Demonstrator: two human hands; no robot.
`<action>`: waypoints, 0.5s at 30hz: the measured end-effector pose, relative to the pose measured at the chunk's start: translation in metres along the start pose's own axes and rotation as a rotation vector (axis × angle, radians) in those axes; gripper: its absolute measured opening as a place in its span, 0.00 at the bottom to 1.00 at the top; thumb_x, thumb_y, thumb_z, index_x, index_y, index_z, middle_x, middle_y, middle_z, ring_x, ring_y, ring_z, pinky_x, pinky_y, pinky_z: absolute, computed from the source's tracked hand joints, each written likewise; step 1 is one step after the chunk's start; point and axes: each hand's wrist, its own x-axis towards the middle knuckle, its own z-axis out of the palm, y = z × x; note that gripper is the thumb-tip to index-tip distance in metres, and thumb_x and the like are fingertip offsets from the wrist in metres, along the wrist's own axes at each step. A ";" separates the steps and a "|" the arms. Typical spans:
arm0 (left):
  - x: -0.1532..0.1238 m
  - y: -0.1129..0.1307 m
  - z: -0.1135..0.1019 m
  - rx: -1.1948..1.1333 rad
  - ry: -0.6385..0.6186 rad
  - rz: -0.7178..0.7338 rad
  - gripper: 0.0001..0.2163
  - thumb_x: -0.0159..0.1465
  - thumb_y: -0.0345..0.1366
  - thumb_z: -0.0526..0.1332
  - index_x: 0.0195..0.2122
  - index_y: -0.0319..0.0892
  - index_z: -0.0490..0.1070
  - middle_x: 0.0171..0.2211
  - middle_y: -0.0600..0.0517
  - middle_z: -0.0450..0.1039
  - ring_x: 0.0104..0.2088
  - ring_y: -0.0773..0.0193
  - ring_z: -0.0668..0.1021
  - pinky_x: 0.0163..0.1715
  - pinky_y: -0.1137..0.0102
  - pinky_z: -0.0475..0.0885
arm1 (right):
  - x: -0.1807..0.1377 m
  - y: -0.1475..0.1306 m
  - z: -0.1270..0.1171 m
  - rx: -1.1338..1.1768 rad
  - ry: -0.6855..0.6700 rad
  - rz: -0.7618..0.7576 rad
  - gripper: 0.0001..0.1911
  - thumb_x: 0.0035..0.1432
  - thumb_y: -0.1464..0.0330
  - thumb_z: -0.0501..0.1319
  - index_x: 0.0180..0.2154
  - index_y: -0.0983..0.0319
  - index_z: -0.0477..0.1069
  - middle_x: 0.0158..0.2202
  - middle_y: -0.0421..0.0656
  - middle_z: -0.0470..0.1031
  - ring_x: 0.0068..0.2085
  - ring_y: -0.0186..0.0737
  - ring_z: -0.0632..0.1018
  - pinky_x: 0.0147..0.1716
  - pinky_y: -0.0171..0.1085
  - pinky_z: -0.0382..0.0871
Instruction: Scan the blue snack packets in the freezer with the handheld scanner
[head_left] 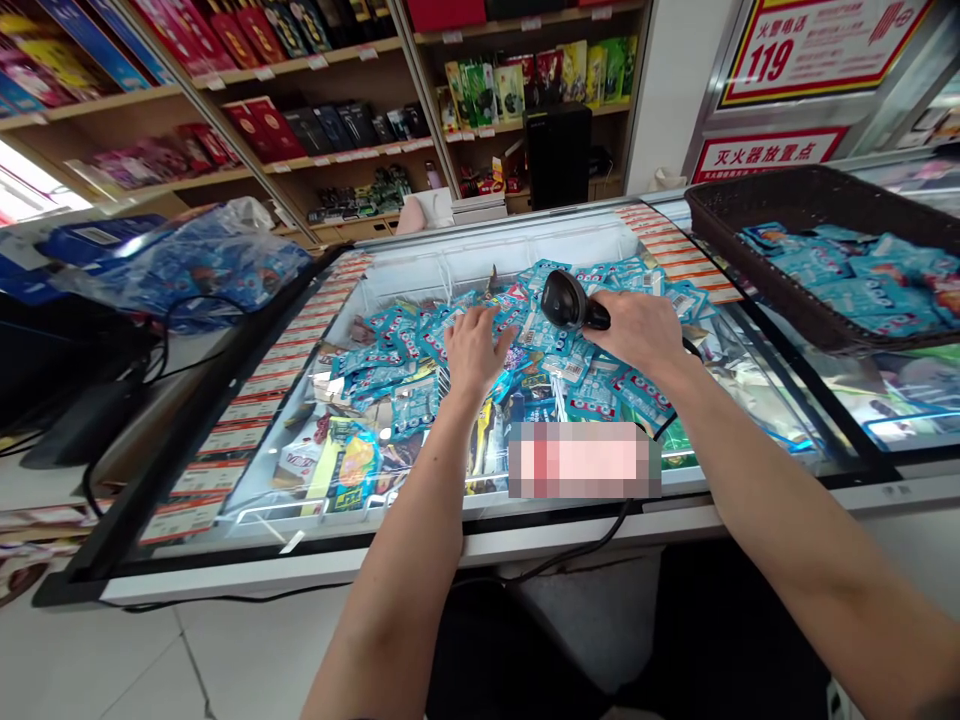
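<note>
My right hand (pixel 637 330) is closed round the handle of a black barcode scanner (pixel 566 298), whose head points left and down over a heap of blue snack packets (pixel 390 355) lying on the glass lid of a chest freezer (pixel 300 545). A black cable (pixel 600 545) runs from the scanner down over the freezer's front edge. My left hand (pixel 474 345) rests with fingers spread on the blue packets just left of the scanner.
A dark wicker basket (pixel 750 250) holding more blue packets sits at the right on the freezer. A clear plastic bag of blue packets (pixel 187 265) lies on the counter at left. Shelves of boxed goods (pixel 300 120) stand behind. Price labels (pixel 232 430) line the freezer's left rim.
</note>
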 end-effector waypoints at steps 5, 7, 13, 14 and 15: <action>0.005 0.004 0.014 -0.132 -0.163 0.185 0.25 0.70 0.52 0.49 0.64 0.47 0.63 0.66 0.48 0.63 0.65 0.55 0.66 0.62 0.57 0.57 | 0.001 0.000 -0.001 -0.015 -0.010 0.031 0.19 0.60 0.55 0.59 0.46 0.60 0.75 0.38 0.48 0.81 0.38 0.50 0.79 0.31 0.39 0.59; 0.006 0.005 0.018 -0.154 -0.220 0.249 0.25 0.71 0.51 0.47 0.65 0.48 0.60 0.67 0.49 0.60 0.68 0.56 0.62 0.63 0.56 0.56 | 0.001 0.000 -0.001 -0.012 -0.011 0.036 0.19 0.60 0.55 0.59 0.46 0.60 0.75 0.38 0.48 0.81 0.38 0.50 0.79 0.32 0.39 0.59; 0.007 0.004 0.018 -0.098 -0.243 0.270 0.24 0.69 0.51 0.51 0.63 0.49 0.64 0.64 0.49 0.66 0.64 0.55 0.67 0.63 0.56 0.55 | 0.002 0.000 -0.002 -0.007 -0.018 0.075 0.21 0.60 0.53 0.59 0.46 0.61 0.75 0.38 0.50 0.81 0.38 0.51 0.78 0.32 0.39 0.60; 0.006 0.003 0.017 -0.087 -0.232 0.254 0.25 0.69 0.52 0.52 0.63 0.49 0.64 0.64 0.48 0.67 0.63 0.55 0.68 0.63 0.56 0.55 | 0.002 0.000 -0.002 -0.009 -0.017 0.080 0.21 0.60 0.52 0.59 0.45 0.61 0.75 0.38 0.50 0.81 0.38 0.50 0.78 0.32 0.39 0.60; 0.006 0.002 0.017 -0.077 -0.224 0.241 0.26 0.68 0.52 0.52 0.64 0.49 0.63 0.64 0.48 0.66 0.63 0.54 0.68 0.63 0.56 0.55 | 0.002 0.000 -0.002 -0.010 -0.014 0.084 0.21 0.60 0.52 0.59 0.45 0.61 0.75 0.38 0.50 0.81 0.38 0.50 0.78 0.32 0.39 0.60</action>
